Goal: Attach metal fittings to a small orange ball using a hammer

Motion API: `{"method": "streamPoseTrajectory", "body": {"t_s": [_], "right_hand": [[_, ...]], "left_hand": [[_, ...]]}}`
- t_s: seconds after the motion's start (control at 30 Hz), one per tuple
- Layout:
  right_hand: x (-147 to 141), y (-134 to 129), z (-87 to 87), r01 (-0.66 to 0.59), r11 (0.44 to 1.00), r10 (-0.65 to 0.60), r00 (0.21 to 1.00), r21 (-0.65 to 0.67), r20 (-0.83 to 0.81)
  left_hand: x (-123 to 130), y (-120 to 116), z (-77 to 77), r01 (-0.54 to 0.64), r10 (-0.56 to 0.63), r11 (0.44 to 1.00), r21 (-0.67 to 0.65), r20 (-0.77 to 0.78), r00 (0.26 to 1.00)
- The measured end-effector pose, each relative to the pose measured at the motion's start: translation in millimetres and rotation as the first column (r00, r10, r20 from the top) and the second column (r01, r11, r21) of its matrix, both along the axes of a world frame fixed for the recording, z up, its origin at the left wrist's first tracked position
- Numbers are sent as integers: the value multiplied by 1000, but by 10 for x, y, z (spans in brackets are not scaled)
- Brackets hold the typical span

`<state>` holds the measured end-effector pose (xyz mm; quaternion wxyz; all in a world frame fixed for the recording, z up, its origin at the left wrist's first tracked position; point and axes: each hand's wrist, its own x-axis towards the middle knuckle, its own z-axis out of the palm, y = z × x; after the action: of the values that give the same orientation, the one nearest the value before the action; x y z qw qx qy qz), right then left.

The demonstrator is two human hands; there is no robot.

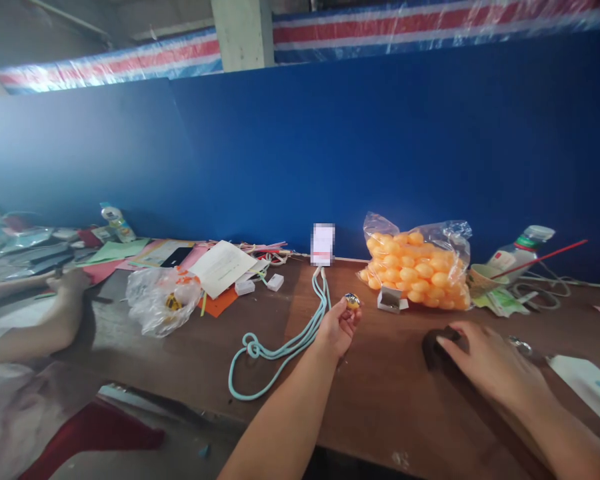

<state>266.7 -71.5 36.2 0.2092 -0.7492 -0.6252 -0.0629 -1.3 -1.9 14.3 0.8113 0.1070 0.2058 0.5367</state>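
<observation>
Taking the bag of orange balls (420, 267) on the brown table (380, 393) as the landmark, the far left of the view, well away from the bag, shows another person's arm (40, 327) lying on the table's edge beside a heap of coloured paper sheets (125, 257) and a small bottle (116, 222). Closer to the bag, but still well to its left, lies a crumpled clear plastic bag (163, 300) with something orange and yellow inside, and next to it a white sheet (223, 267) over an orange scrap. A pale blue cord (285, 347) runs down the table from a white tag (323, 245) that stands against the blue wall (330, 153) just left of the bag of balls. The left hand (336, 328) is raised in front of and a little left of the bag, its fingertips pinched shut on a small yellow ball (353, 301), which seems to carry dark markings, though the blur hides what they are. A small white box (391, 300) sits open at the bag's lower left corner. In front of the bag and slightly right, the right hand (485, 363) lies flat on the table with its fingers spread over a dark rounded object (433, 347), resting on it rather than closing around it. Right of the bag stand a paper cup (480, 278) and a plastic bottle (523, 252).
</observation>
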Motion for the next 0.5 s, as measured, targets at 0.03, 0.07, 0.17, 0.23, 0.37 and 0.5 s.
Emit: {"method": "streamPoseTrajectory", "body": {"t_s": [0.03, 0.07, 0.17, 0.23, 0.37, 0.5], "right_hand": [[85, -75, -121, 32, 996, -25, 996, -81, 91], [152, -139, -244, 66, 989, -45, 987, -133, 156], [235, -257, -543, 103, 973, -48, 966, -206, 255], [211, -284, -618, 97, 976, -47, 968, -195, 246], [25, -305, -462, -30, 991, 34, 999, -132, 32], [-384, -349, -179, -166, 983, 128, 920, -72, -370]], "left_hand": [[-2, 0, 4, 3, -3, 1000, -11, 7, 1000], [-2, 0, 6, 6, -6, 1000, -21, 10, 1000], [1, -7, 4, 11, -10, 1000, -23, 3, 1000], [9, -13, -3, 13, -13, 1000, -3, -9, 1000], [28, -9, -26, 7, -6, 1000, 18, -71, 997], [37, -2, -51, 4, 0, 999, 38, -103, 995]]}}
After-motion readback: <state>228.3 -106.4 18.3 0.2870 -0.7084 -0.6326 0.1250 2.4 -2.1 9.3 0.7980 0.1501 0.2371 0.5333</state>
